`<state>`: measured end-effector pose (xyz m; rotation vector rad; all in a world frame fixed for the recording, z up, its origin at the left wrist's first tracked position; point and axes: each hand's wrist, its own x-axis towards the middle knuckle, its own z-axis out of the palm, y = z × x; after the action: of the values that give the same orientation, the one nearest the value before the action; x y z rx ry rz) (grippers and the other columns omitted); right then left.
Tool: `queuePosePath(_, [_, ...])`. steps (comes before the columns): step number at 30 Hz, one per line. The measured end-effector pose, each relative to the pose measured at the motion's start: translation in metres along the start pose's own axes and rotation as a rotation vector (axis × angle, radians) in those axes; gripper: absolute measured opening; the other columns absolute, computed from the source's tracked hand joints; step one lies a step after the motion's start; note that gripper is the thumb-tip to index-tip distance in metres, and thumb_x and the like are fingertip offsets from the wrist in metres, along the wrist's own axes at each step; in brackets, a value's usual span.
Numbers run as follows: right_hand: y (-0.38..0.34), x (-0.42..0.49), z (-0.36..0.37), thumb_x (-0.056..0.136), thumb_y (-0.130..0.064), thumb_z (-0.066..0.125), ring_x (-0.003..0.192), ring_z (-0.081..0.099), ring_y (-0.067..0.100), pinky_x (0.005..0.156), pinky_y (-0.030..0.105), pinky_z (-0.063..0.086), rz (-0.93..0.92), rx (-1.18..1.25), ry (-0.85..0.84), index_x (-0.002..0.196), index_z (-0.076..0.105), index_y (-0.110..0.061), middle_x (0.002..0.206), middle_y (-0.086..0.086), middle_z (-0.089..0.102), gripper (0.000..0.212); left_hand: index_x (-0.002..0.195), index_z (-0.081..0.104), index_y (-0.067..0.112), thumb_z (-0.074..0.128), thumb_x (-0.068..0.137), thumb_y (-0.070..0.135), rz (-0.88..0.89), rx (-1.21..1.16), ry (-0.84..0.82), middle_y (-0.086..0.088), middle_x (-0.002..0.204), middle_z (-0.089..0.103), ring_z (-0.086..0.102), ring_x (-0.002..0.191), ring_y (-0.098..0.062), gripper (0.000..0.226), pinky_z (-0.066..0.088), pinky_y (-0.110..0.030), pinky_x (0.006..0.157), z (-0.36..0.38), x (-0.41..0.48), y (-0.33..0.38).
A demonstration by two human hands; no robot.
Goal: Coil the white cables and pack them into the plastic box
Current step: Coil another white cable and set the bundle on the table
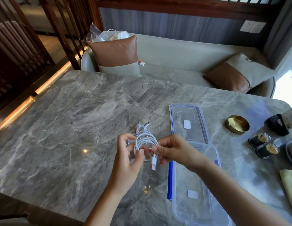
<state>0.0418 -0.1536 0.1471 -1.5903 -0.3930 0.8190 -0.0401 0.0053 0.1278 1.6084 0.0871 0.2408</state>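
A white cable (pixel 146 141) is wound into a round coil above the marble table (pixel 68 128). My left hand (pixel 129 160) grips the coil's left side. My right hand (pixel 171 150) pinches the cable just above its USB plug (pixel 153 164), which hangs down. Behind the coil a second white cable (pixel 141 128) lies in a loose bundle on the table. The clear plastic box (pixel 199 185) stands open under my right forearm, with nothing visible inside. Its lid (pixel 188 123) lies flat just beyond it.
A brass ashtray (pixel 237 123) and two small dark jars (pixel 263 145) stand at the right. A folded cloth (pixel 288 185) lies at the right edge. Across the table is a bench with brown cushions (pixel 116 53), a bag of white cables (pixel 109 35) and a white charger (pixel 142 63).
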Motion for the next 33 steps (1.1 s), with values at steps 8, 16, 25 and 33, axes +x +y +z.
queuePosePath(8, [0.000, -0.001, -0.002, 0.080, -0.030, 0.061, 0.048, 0.055, 0.007, 0.058, 0.022, 0.056, 0.065, 0.174, -0.072, 0.061, 0.068, -0.018, 0.052, -0.006, 0.055, 0.023, 0.091, 0.074, 0.017, 0.074, 0.070, 0.014, -0.196, -0.048, -0.317, 0.003, 0.086, 0.075, 0.066, 0.080, -0.005, 0.021, 0.051, -0.014, 0.074, -0.028, 0.008, 0.000])
queuePosePath(16, [-0.009, -0.004, -0.008, 0.081, -0.027, 0.060, 0.046, 0.059, 0.007, 0.051, 0.016, 0.050, 0.002, 0.246, -0.022, 0.062, 0.057, -0.005, 0.048, -0.005, 0.057, 0.029, 0.074, 0.076, 0.035, 0.069, 0.078, 0.001, -0.203, 0.127, -0.223, 0.007, 0.067, 0.074, 0.065, 0.062, -0.004, 0.035, 0.053, -0.016, 0.065, -0.037, 0.009, 0.001])
queuePosePath(25, [-0.019, -0.002, -0.009, 0.077, -0.031, 0.066, 0.048, 0.055, 0.010, 0.053, 0.019, 0.053, 0.060, 0.089, -0.088, 0.073, 0.061, 0.006, 0.052, -0.005, 0.054, 0.038, 0.121, 0.061, 0.024, 0.069, 0.076, 0.045, -0.338, -0.074, -0.682, 0.002, 0.123, 0.066, 0.058, 0.118, -0.013, 0.051, 0.044, -0.017, 0.095, -0.056, 0.030, 0.022])
queuePosePath(33, [-0.023, 0.000, -0.002, 0.081, -0.032, 0.068, 0.062, 0.056, 0.015, 0.058, 0.020, 0.053, 0.040, 0.043, -0.054, 0.088, 0.068, -0.011, 0.063, -0.003, 0.057, 0.022, 0.095, 0.073, 0.016, 0.064, 0.078, 0.026, -0.270, -0.060, -0.406, 0.003, 0.081, 0.074, 0.064, 0.075, -0.004, 0.022, 0.051, -0.016, 0.065, -0.037, 0.040, 0.019])
